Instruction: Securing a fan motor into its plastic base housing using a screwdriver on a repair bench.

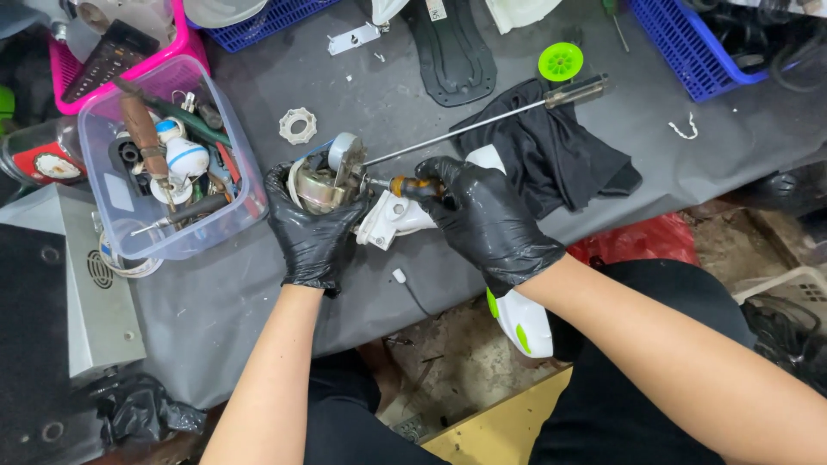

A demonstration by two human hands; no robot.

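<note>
Both gloved hands work at the counter's near edge. I see my left hand (308,226) wrapped around a small motor (332,176), right hand (484,220) fingers pinching a short screwdriver (407,186) against it. A slip could gouge my left glove or tip the motor off the edge.

The right hand (487,220) hides most of the small screwdriver (407,185), tip unseen.

black gloves (487,220), orange-handled screwdriver (412,186), black cloth (560,155), blue basket (689,43), pink basket (185,43), green disc (561,62)
</note>
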